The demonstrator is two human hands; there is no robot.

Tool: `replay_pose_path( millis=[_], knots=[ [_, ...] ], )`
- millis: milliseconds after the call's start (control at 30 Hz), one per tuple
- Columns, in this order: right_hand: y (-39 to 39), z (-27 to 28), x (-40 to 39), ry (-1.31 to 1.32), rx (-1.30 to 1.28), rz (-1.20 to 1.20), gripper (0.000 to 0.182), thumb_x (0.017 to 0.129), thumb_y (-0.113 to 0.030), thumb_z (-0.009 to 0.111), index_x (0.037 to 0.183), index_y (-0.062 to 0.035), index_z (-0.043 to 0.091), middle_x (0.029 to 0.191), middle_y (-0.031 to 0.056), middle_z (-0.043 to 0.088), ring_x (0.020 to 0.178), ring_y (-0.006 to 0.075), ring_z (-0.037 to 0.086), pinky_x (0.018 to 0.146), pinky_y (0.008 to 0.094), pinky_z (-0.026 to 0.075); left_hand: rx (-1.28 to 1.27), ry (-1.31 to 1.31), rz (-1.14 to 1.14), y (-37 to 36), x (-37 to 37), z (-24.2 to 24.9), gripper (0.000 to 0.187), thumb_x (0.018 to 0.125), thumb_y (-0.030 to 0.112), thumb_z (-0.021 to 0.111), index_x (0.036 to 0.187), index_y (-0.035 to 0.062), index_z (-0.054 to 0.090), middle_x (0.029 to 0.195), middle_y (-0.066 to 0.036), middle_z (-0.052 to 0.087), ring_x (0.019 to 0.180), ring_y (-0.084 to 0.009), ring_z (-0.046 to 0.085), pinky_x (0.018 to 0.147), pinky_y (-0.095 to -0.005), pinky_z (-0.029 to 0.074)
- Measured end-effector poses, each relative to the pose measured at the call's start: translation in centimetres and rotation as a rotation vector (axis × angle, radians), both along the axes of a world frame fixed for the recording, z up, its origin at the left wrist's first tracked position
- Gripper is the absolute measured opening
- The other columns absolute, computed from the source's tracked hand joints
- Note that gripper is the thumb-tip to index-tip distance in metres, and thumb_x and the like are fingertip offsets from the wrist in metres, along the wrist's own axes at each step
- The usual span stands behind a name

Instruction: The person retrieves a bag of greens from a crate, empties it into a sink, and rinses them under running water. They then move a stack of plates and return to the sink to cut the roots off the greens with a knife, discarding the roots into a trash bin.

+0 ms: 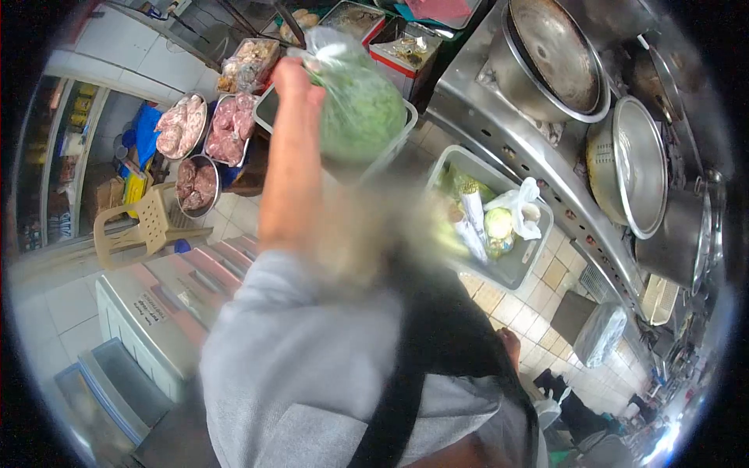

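The left hand [296, 81] clenches bagged greens [360, 109] at twelve; raw meat [181, 125] lies at ten, vegetable bin [511, 281] at three; right hand's [509, 345] grip unclear.

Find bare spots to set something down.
Floor between the vegetable crate, right hand and dark slab; a smaller floor patch between the meat bowl and pink-fronted drawers. Crowded: the steel counter, under pots, and the cluster of meat containers.

A large kitchen, seemingly commercial: big metal basins [624, 168] on a long steel unit [488, 117] toward two o'clock, containers of raw meat [228, 129] at ten.
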State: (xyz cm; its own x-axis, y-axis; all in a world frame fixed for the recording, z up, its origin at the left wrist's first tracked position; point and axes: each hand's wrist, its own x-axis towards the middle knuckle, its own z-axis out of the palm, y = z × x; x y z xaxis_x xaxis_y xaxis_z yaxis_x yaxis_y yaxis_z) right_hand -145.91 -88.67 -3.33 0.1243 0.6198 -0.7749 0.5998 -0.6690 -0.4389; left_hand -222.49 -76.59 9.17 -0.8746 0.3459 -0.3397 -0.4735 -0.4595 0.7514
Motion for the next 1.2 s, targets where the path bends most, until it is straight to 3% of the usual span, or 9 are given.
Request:
replay_pose_path(
  millis=[267, 400, 433, 633, 733, 867, 1000, 1067, 1200],
  knots=[
    [-1.2, 0.2, -0.2, -0.056, -0.054, 0.072, 0.050, 0.091, -0.029, 0.069, 0.127, 0.0033, 0.060, 0.100, 0.0122, 0.070, 0.074, 0.0203, 0.068, 0.054, 0.0299, 0.049, 0.359, 0.307, -0.382, -5.2, -5.7, 10.5, 0.033, 0.094, 0.018, 0.039, 0.112, -0.0048, 0.055, 0.110, -0.019, 0.063, 0.097, -0.0354, 0.065, 0.085, -0.0521, 0.055],
    [-1.4, -2.8, 0.8, -0.084, -0.077, 0.163, 0.050, 0.092, -0.030, 0.068, 0.129, 0.0028, 0.059, 0.100, 0.0122, 0.070, 0.075, 0.0195, 0.068, 0.054, 0.0309, 0.050, 0.480, 0.354, -0.246, -4.0, 2.9, 19.7, 0.034, 0.089, 0.014, 0.041, 0.108, -0.0099, 0.056, 0.106, -0.023, 0.062, 0.099, -0.0388, 0.061, 0.086, -0.0531, 0.051],
    [-1.8, -2.8, 0.8, -0.047, -0.066, 0.107, 0.051, 0.092, -0.030, 0.069, 0.130, 0.0026, 0.058, 0.100, 0.0122, 0.069, 0.076, 0.0198, 0.068, 0.055, 0.0309, 0.050, 0.718, 0.212, -0.557, -5.0, 2.7, 20.9, 0.039, 0.089, 0.015, 0.041, 0.116, -0.0108, 0.053, 0.112, -0.024, 0.060, 0.105, -0.0393, 0.058, 0.090, -0.0560, 0.049],
    [-7.2, -8.7, 5.4, 0.157, -0.021, -0.281, 0.054, 0.090, -0.031, 0.071, 0.133, -0.0007, 0.057, 0.099, 0.0126, 0.070, 0.074, 0.0212, 0.068, 0.054, 0.0315, 0.049, 0.398, 0.550, -0.100, -2.8, 14.5, 26.4, 0.041, 0.091, 0.015, 0.042, 0.120, -0.0119, 0.052, 0.120, -0.027, 0.058, 0.113, -0.0392, 0.055, 0.098, -0.0561, 0.044],
    [-10.0, -9.7, 9.9, 0.177, -0.034, -0.183, 0.053, 0.090, -0.030, 0.071, 0.133, -0.0010, 0.057, 0.099, 0.0132, 0.071, 0.072, 0.0216, 0.068, 0.052, 0.0324, 0.049, 0.679, 0.375, -0.482, -3.3, 21.3, 27.9, 0.040, 0.093, 0.012, 0.041, 0.122, -0.0140, 0.051, 0.125, -0.029, 0.055, 0.117, -0.0396, 0.054, 0.102, -0.0563, 0.041],
    [-15.3, -12.3, 18.1, 0.217, -0.139, -0.524, 0.052, 0.090, -0.028, 0.072, 0.131, 0.0000, 0.057, 0.102, 0.0152, 0.069, 0.064, 0.0204, 0.062, 0.046, 0.0311, 0.044, 0.441, 0.541, -0.262, -1.8, 33.9, 29.4, 0.037, 0.095, 0.007, 0.040, 0.123, -0.0153, 0.049, 0.126, -0.030, 0.054, 0.116, -0.0400, 0.054, 0.103, -0.0558, 0.042],
    [-18.2, -12.2, 26.3, 0.180, -0.095, -0.777, 0.054, 0.092, -0.037, 0.068, 0.132, -0.0032, 0.055, 0.112, 0.0170, 0.065, 0.080, 0.0262, 0.065, 0.059, 0.0387, 0.050, 0.852, 0.306, -1.180, -0.3, 34.4, 29.0, 0.035, 0.095, 0.006, 0.040, 0.120, -0.0151, 0.051, 0.124, -0.029, 0.056, 0.115, -0.0375, 0.055, 0.102, -0.0514, 0.045],
    [-16.2, -10.4, 27.3, 0.155, -0.045, -0.775, 0.061, 0.092, -0.047, 0.064, 0.134, -0.0045, 0.054, 0.116, 0.0167, 0.064, 0.091, 0.0291, 0.065, 0.071, 0.0451, 0.052, 0.772, 0.302, -1.077, -0.3, 41.0, 29.1, 0.033, 0.096, 0.006, 0.041, 0.119, -0.0145, 0.053, 0.123, -0.027, 0.058, 0.115, -0.0343, 0.056, 0.102, -0.0476, 0.045],
    [-7.7, -5.8, 23.9, 0.532, 0.109, -0.891, 0.090, 0.089, -0.077, 0.045, 0.146, -0.0081, 0.043, 0.138, 0.0182, 0.055, 0.113, 0.0314, 0.061, 0.088, 0.0453, 0.050, 0.377, 1.337, -0.486, 1.3, 53.9, 28.9, 0.029, 0.078, 0.004, 0.064, 0.100, -0.0135, 0.070, 0.103, -0.020, 0.071, 0.092, -0.0289, 0.069, 0.084, -0.0362, 0.055]
  ],
)
